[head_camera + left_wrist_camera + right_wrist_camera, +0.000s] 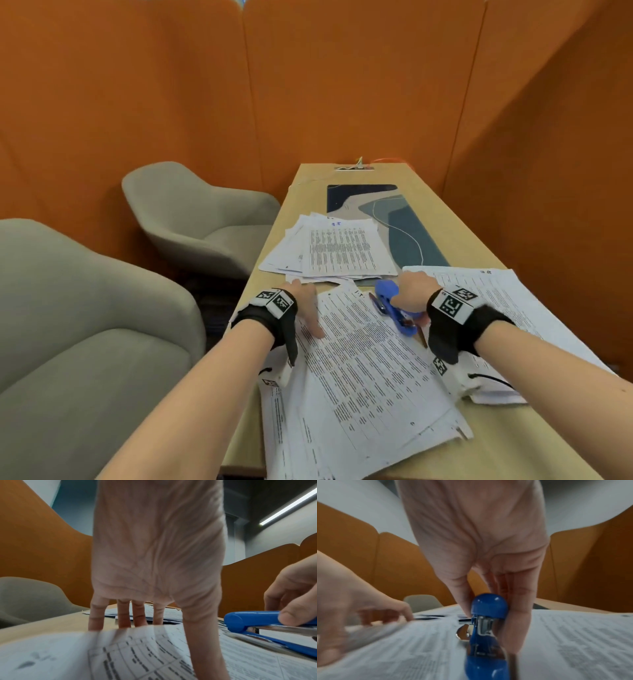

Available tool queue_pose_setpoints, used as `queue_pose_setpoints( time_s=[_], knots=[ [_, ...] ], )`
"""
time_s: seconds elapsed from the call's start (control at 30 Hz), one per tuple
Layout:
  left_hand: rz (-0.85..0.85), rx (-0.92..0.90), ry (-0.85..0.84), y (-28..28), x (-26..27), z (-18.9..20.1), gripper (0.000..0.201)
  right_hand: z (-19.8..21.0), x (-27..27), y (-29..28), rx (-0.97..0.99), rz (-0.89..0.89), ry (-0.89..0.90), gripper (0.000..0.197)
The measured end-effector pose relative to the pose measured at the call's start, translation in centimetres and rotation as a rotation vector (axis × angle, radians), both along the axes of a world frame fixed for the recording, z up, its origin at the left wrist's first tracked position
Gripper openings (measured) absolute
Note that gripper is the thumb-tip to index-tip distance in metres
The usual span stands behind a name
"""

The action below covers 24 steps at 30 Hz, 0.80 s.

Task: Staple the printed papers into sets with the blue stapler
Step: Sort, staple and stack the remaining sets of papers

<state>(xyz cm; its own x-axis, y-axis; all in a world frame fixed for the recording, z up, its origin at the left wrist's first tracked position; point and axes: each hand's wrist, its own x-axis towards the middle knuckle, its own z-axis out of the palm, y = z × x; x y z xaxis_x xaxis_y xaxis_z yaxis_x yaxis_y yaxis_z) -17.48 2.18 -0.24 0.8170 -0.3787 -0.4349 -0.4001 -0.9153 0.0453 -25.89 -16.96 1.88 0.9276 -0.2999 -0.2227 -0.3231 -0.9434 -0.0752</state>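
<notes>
Blue stapler [394,305]: rigid and light; your right hand [412,291] grips its body. Your left hand [305,305] lies flat, fingers straight, steadying limp printed papers [370,370].

The printed papers [137,655] blur near the left hand [154,555]; their print seems illegible.

Wearing no sleeves, forearms bare to the wrists. Wearing a black fabric wrist wrap [274,322] behind the left hand [305,303], carrying a white block with black square-patterned markers [274,299] on top. Wearing a matching black fabric wrap [462,329] behind the right hand [412,291], topped by a larger white marker block [452,303]. Hanging beneath each wrist, a white unit bearing another black marker [442,366], trailing a thin black cable [493,379]. Leaving fingers ungloved.
</notes>
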Motion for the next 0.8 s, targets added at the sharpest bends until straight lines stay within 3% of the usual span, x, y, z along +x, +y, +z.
queue_pose_setpoints(
  time_s=[0.1, 0.27, 0.37, 0.43, 0.5, 0.57, 0.67, 0.73, 0.8],
  knots=[
    [0.030, 0.002, 0.022, -0.2, 0.1, 0.3, 0.116, 0.2, 0.4, -1.2, -0.027, -0.040, -0.004, 0.011],
    [0.060, -0.095, 0.063, 0.2, 0.1, 0.2, 0.102, -0.3, 0.4, -1.9, -0.046, -0.043, 0.002, 0.012],
    [0.065, -0.202, 0.063, 0.8, -0.4, 0.6, 0.085, -0.6, 0.2, -1.9, -0.058, -0.066, 0.000, 0.032],
    [0.033, -0.246, -0.010, 1.3, -0.5, 1.7, 0.066, -0.9, 0.2, -1.9, -0.044, -0.075, -0.128, 0.051],
    [-0.004, -0.314, -0.060, 1.9, -0.5, 3.2, 0.058, -0.7, 0.0, -1.5, 0.164, -0.025, -0.285, 0.061],
    [-0.036, -0.429, -0.111, 2.3, -0.5, 5.0, 0.056, 0.2, -0.5, -0.8, 0.610, -0.058, -0.375, 0.061],
    [-0.092, -0.658, -0.228, 2.5, -0.9, 7.7, 0.037, 1.0, -0.9, -0.4, 1.085, -0.163, -0.342, 0.039],
    [-0.133, -0.784, -0.387, 2.3, -1.0, 8.7, 0.021, 1.4, -0.9, -0.2, 1.270, -0.195, -0.368, 0.033],
    [-0.105, -0.817, -0.704, 2.1, -0.9, 8.6, 0.021, 2.0, -0.9, -0.3, 1.420, -0.223, -0.420, 0.034]
  ],
)
